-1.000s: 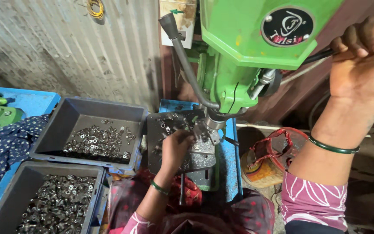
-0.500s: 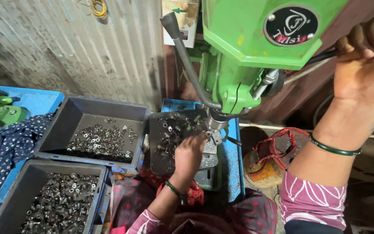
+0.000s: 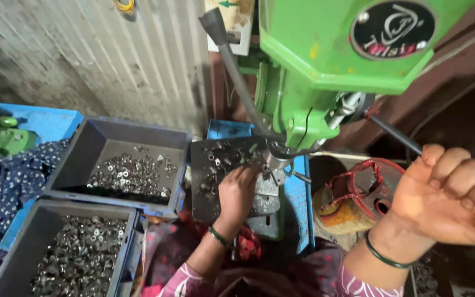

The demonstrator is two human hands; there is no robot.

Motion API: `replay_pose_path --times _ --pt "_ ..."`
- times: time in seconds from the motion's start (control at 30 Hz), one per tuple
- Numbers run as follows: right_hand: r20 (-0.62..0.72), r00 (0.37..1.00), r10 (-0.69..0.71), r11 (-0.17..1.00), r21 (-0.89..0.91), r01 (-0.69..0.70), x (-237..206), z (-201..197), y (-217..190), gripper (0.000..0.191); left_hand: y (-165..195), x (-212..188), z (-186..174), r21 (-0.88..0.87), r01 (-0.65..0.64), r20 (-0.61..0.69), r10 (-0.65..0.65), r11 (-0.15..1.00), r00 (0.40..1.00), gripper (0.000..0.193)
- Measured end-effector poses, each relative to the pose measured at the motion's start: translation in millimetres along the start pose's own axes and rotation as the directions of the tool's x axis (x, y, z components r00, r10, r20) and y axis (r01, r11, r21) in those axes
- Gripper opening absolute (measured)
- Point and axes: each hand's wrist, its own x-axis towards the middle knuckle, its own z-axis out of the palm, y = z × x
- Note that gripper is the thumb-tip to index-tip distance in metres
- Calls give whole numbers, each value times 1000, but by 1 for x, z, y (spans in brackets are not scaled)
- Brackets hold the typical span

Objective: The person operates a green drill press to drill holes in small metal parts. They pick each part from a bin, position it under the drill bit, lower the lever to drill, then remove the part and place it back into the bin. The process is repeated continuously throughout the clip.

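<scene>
— What's on your arms?

— A thin dark green bangle [image 3: 219, 237] circles my left wrist, another [image 3: 383, 257] my right.

— Sleeves?

— Pink with white curved stripes [image 3: 180, 278], ending below each bangle.

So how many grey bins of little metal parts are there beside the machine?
2: one grey bin against the corrugated wall, another grey bin nearer the person, bottom left. More may lie outside the picture.
</scene>
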Motion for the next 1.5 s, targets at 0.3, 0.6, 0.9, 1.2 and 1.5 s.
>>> replay_pose_path --times 0.3,0.6,0.9,1.2,1.5 --pt "6 1000 -7 999 -44 7 -3 2 -2 50 -2 2 2 15 -32 -38 33 999 999 23" --pt "170 975 145 989 -59 -137 51 -7 8 49 2 -4 2 5 61 -22 -61 998 998 20" --pt "260 860 438 898 -89 -430 149 -27 44 45 -63 1 -66 254 138 -327 -50 957 944 33" --pt "232 869 437 899 -78 -432 149 -21 46 42 -109 20 -42 512 371 43 -455 775 890 36" --pt "219 876 430 903 -85 -422 154 -19 39 42 -131 31 -23 277 337 34 -359 900 933 30"
